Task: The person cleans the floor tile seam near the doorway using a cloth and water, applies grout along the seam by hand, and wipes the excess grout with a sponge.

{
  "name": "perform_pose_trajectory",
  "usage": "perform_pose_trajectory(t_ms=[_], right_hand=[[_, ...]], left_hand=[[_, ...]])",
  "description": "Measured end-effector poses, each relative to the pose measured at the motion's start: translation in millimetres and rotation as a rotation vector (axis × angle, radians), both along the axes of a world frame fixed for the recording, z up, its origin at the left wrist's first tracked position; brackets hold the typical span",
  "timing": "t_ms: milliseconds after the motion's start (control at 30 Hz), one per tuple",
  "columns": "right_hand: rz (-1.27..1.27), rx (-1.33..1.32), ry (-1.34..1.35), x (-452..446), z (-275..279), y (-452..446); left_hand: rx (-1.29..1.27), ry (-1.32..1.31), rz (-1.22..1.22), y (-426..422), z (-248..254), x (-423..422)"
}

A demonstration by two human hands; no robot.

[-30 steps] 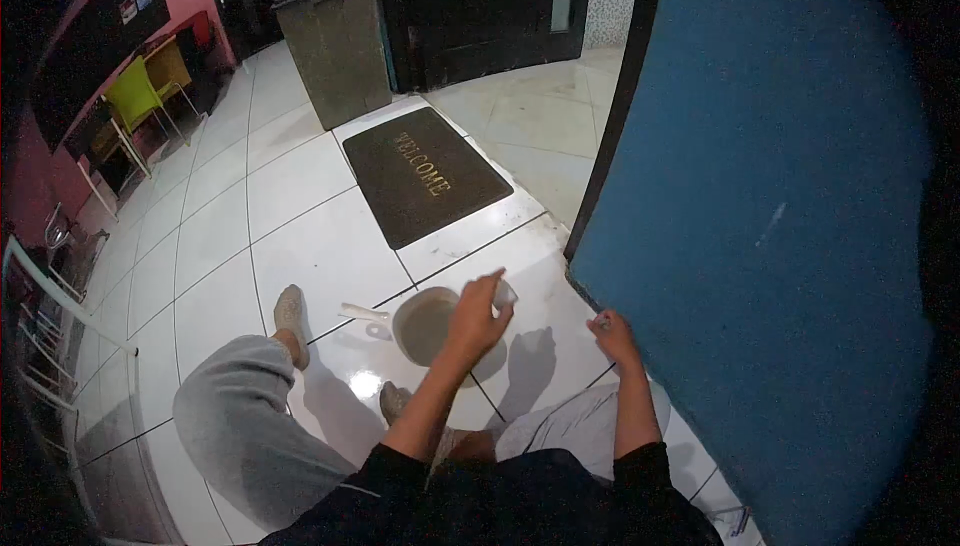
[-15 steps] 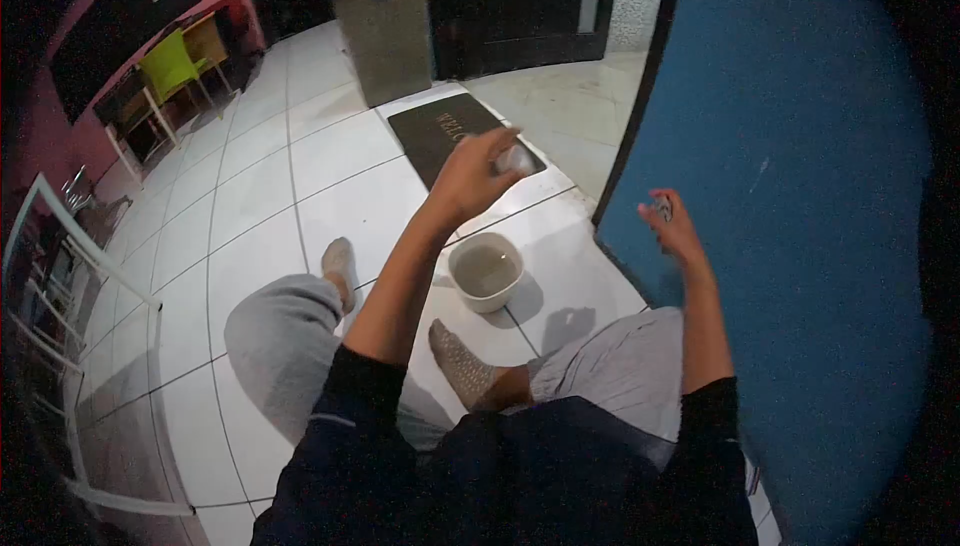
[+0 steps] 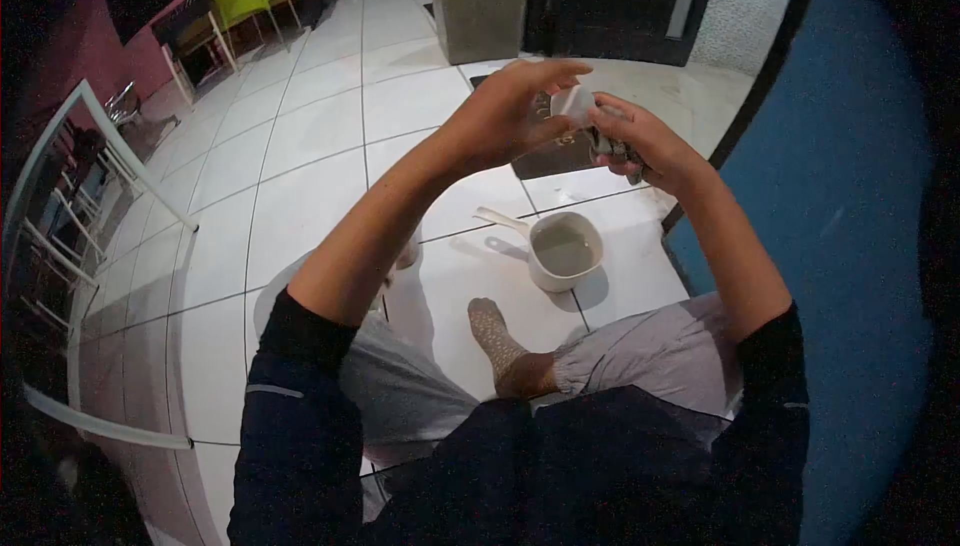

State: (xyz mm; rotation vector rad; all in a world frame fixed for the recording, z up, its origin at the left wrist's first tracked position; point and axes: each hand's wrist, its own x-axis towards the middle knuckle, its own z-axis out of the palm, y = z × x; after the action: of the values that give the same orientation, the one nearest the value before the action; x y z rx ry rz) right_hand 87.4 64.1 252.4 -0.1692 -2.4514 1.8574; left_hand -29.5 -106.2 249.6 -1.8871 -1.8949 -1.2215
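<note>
a small whitish thing (image 3: 573, 103), half see-through, is up in front of the person, above the floor (image 3: 310, 186); cup or lid, i cannot tell. the left hand (image 3: 505, 118) grips it btwn thumb and fingers. the right hand (image 3: 648, 143) is just beside, its fingers bent around a dark patterned thing (image 3: 608, 146); fingers cover most of it, so exact shape is n/a. if the right fingertips also touch the whitish thing is hard to see.

below the hands, a white dipper (image 3: 560, 281) stands upright on the tiles w/ cloudy water inside, its handle pointing left. near it is one foot in a spotted sock (image 3: 492, 331); the other foot is mostly hidden behind the l. forearm.

the dark mat (image 3: 545, 163) is partly covered by both hands, its lettering mostly hidden. behind, the bin (image 3: 480, 6) is cut off at top, same w/ the door (image 3: 615, 6).
</note>
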Motion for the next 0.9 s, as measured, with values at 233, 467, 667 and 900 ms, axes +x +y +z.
perform_pose_trajectory(t_ms=[233,467,667,900], right_hand=[[0.116,-0.003,0.046,-59.6,-5.9,-29.6],[0.054,0.469,0.128,-105.7,9.3,-29.4],[-0.193,0.689,0.222,-139.1,30.4,4.4],[-0.222,0.824,-0.047,-163.8,16.7,31.9]], left_hand=[[0.084,0.030,0.146,-40.0,-16.8,-26.9],[-0.005,-0.017,0.216,-77.1,-39.6,-46.8],[-0.214,-0.037,0.314,-87.3,-69.7,-75.0],[-0.161,-0.180,0.313,-91.9,-118.6,-105.2]])
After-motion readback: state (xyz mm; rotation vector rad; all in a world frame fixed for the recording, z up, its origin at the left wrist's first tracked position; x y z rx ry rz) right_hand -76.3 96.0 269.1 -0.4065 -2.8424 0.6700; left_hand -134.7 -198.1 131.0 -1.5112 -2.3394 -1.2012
